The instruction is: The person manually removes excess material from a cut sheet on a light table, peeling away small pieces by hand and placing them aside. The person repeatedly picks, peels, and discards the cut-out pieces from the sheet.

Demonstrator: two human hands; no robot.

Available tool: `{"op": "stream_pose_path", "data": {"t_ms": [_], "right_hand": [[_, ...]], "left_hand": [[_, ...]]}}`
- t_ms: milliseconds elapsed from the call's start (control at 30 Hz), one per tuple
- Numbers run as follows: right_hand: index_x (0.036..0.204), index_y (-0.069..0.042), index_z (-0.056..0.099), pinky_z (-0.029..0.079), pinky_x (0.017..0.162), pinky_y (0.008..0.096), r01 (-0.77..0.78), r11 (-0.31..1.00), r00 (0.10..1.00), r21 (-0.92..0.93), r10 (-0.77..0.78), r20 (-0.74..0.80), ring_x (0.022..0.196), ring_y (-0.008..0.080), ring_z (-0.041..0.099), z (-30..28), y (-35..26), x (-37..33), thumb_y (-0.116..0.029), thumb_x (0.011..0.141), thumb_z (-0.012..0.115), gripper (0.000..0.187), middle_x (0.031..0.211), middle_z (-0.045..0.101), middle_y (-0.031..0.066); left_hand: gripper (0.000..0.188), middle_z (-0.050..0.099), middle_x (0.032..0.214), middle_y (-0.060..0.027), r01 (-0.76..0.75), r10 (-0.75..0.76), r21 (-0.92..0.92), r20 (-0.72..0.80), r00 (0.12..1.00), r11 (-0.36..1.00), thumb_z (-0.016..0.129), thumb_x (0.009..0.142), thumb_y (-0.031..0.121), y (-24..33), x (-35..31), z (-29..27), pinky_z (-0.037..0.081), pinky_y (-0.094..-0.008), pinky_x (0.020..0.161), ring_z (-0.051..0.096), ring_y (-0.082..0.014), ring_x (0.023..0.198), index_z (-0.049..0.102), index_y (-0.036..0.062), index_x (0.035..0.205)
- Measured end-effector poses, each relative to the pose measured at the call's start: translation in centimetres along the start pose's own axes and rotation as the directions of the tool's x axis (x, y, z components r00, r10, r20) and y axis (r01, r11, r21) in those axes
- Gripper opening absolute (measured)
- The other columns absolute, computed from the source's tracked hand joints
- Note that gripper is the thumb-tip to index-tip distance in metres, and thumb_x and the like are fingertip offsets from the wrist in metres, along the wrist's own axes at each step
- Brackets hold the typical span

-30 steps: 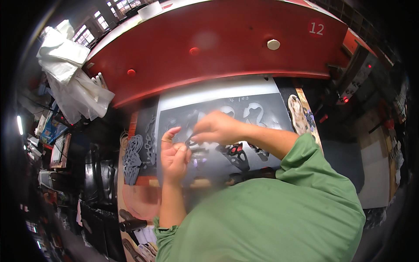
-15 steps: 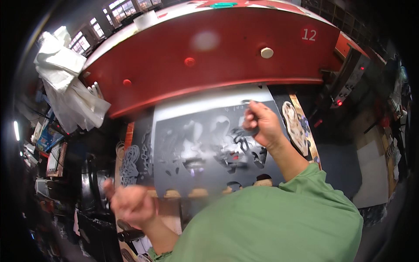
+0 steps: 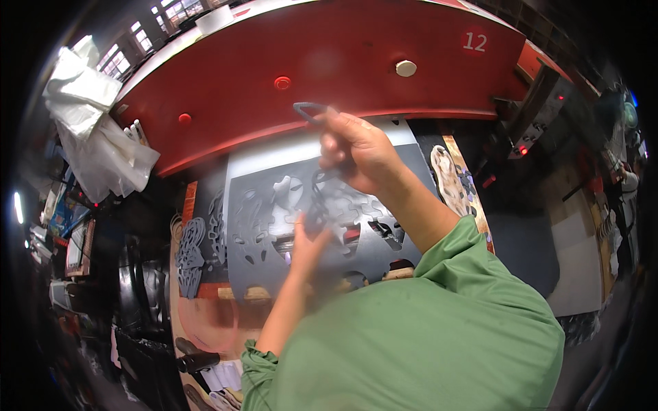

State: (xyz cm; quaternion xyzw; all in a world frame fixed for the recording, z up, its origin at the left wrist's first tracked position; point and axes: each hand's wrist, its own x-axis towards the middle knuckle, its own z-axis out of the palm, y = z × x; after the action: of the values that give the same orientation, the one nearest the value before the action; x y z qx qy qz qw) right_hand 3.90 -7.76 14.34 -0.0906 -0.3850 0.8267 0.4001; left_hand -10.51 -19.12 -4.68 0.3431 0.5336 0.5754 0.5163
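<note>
My right hand (image 3: pixel 360 151) is raised above a dark grey sheet (image 3: pixel 274 175) with shaped holes cut through it. Its fingers pinch a thin, dark grey looped cut-out piece (image 3: pixel 310 109), which sticks out past the fingertips to the left. More dark openwork material (image 3: pixel 321 195) hangs below that hand; whether it belongs to the same piece is unclear. My left hand (image 3: pixel 310 248) reaches up over the sheet, thumb and fingers on either side of the lower end of this hanging material. Motion smears its fingertips, though they seem closed on the material.
Stacked dark cut-out pieces (image 3: pixel 190 253) lie left of the sheet. A pale patterned cut-out (image 3: pixel 449 181) lies to its right. Behind stands a red machine beam (image 3: pixel 343 75) with buttons. A control box (image 3: pixel 538 130) is at right, white plastic bags (image 3: pixel 103 151) at left.
My left hand has come from the lower left to the middle of the sheet. My right hand has moved left and upward, lifting dark cut-out material. The view has shifted slightly.
</note>
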Motion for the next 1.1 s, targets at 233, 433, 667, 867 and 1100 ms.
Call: {"op": "stream_pose_path", "data": {"t_ms": [233,433,667,867,1100], "right_hand": [[0.100,-0.005,0.057,0.034,0.055,0.0262,-0.067,0.995,0.993,0.072,0.059,0.099,0.053,0.0068,0.038,-1.0,0.4,0.5,-0.027,0.098,0.049,0.023,0.063,0.051,-0.0027],[0.099,-0.005,0.059,0.037,0.057,0.0270,-0.059,0.994,0.994,0.095,0.067,-0.088,0.055,0.0087,0.043,-4.6,2.3,1.1,-0.027,0.095,0.056,0.022,0.065,0.051,-0.0027],[0.097,-0.006,0.060,0.038,0.055,0.0244,-0.178,0.984,0.956,-0.001,0.173,-0.239,0.062,0.0102,0.049,-2.7,9.1,2.6,-0.016,0.091,0.060,0.011,0.073,0.053,-0.0008],[0.100,-0.006,0.058,0.041,0.058,0.0246,-0.292,0.943,0.944,-0.158,0.258,-0.208,0.068,0.0096,0.051,0.7,15.8,6.1,-0.007,0.081,0.065,0.020,0.082,0.056,-0.0002],[0.099,-0.009,0.059,0.039,0.056,0.0248,-0.517,0.722,0.856,-0.460,0.412,-0.313,0.064,0.0104,0.051,2.7,22.8,12.3,-0.002,0.080,0.063,0.020,0.078,0.055,-0.0010]], "left_hand": [[0.028,0.057,0.117,-0.0130,0.109,-0.086,-0.730,0.069,0.994,0.675,0.057,0.094,0.015,1.4,0.0,0.7,0.052,-0.0323,0.080,0.060,-0.0218,0.094,0.047,0.0053,0.118],[0.026,0.060,0.116,-0.0096,-0.208,0.087,-0.666,-0.211,0.974,0.716,0.050,0.092,-0.002,2.2,-2.6,-4.9,0.053,-0.0373,0.085,0.062,-0.0255,0.102,0.051,0.0126,0.113],[0.033,0.058,0.111,-0.0054,-0.302,0.150,-0.655,-0.278,0.949,0.693,0.049,0.087,-0.008,2.9,-5.2,-13.2,0.049,-0.0422,0.089,0.057,-0.0253,0.101,0.050,0.0133,0.113],[0.030,0.058,0.111,-0.0042,-0.265,0.129,-0.719,-0.239,0.962,0.642,0.048,0.088,-0.006,3.2,-5.9,-20.9,0.050,-0.0393,0.086,0.058,-0.0230,0.100,0.051,0.0134,0.112],[0.028,0.063,0.111,-0.0049,-0.327,0.149,-0.613,-0.323,0.935,0.719,0.050,0.090,-0.005,2.4,-7.3,-29.7,0.053,-0.0371,0.083,0.063,-0.0228,0.097,0.052,0.0133,0.112]]}}
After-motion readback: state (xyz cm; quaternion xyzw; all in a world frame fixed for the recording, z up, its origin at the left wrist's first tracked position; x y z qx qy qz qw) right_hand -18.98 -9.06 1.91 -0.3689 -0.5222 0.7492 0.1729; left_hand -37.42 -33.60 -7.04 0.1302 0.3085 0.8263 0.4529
